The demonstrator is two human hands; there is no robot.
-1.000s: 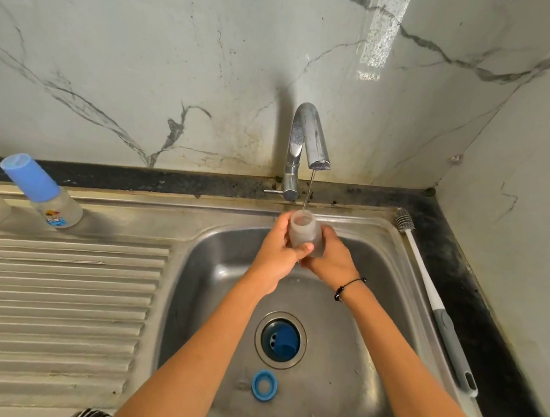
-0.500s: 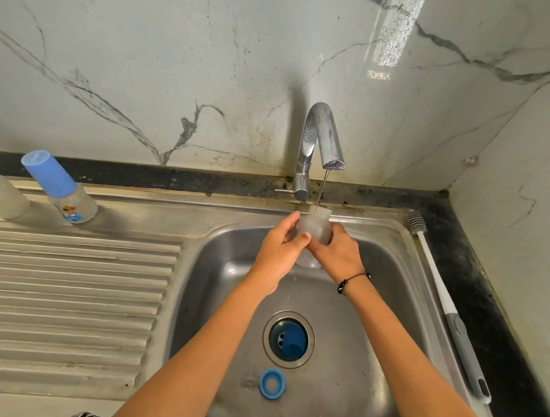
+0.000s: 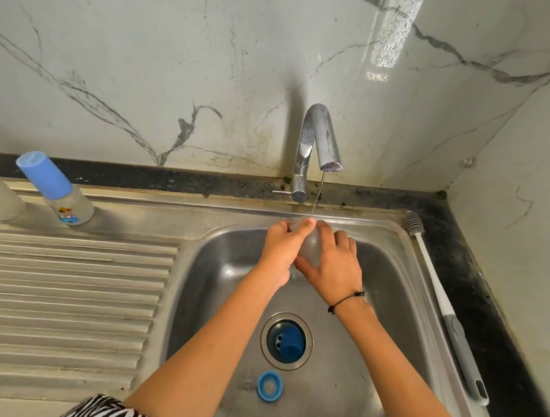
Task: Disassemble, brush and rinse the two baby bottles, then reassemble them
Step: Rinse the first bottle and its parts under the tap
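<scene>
- Under the tap, over the sink, the clear bottle body is held tilted, its open mouth up and away toward the thin stream, its long axis leaning.
- Left hand and right hand each clasp it; half a second ago it stood more upright.
- A blue ring lies near the drain; a brush rests on the rim.

The scene is evenly and brightly lit, with a glaring patch thrown on the far wall. Soft shadows are cast behind the faucet (wide-angle bending is seen at the edges).
</scene>
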